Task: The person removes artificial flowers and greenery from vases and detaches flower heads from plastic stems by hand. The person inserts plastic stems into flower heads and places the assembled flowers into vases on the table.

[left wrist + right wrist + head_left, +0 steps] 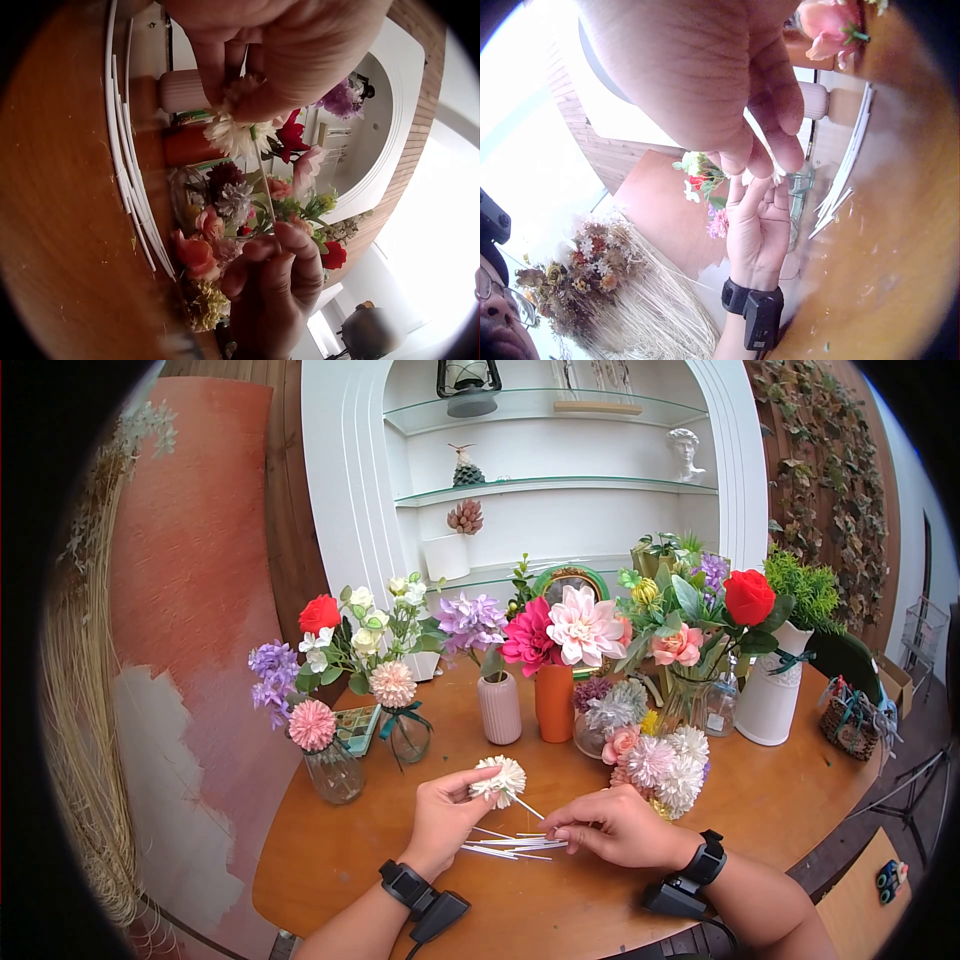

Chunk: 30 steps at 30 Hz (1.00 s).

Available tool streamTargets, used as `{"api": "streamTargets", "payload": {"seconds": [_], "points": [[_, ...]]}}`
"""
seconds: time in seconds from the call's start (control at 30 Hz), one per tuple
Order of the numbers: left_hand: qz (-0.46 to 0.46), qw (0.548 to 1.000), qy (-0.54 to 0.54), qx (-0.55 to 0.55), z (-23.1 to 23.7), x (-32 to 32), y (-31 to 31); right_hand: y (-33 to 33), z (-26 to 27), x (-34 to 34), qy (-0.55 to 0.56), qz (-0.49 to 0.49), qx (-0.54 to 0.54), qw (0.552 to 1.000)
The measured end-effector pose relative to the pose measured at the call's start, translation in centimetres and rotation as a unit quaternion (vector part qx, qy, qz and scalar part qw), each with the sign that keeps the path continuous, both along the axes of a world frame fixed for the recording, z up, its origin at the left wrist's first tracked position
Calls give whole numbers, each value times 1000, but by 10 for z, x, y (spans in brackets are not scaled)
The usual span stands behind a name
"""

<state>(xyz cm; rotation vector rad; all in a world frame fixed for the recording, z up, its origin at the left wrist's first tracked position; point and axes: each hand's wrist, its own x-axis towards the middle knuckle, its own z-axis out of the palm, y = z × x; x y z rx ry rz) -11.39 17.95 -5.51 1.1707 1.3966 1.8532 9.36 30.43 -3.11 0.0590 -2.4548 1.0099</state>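
Observation:
A cream artificial flower (498, 780) is held by its head between the thumb and fingers of my left hand (446, 822). From its green base runs a thin white stick (266, 191), seen in the left wrist view. The fingertips of my right hand (618, 828) pinch the stick's far end. Below both hands, several loose white sticks (512, 847) lie in a bundle on the wooden table (400, 800). In the right wrist view, my right fingers mostly hide the flower.
Stemless flower heads (655, 760) are piled to the right of the hands. Behind stand a pink ribbed vase (500, 710), an orange vase (554, 705), a white jug (770, 700) and glass vases (336, 774) with flowers. A white shelf unit (345, 470) rises at the back.

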Motion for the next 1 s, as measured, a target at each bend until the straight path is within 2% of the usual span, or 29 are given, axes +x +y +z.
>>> {"api": "streamTargets", "payload": {"seconds": [1.0], "points": [[-15, 1000, -1, -6, -1, 5, 0, 3, -4, -2, 6, 4, 11, 1000]]}}
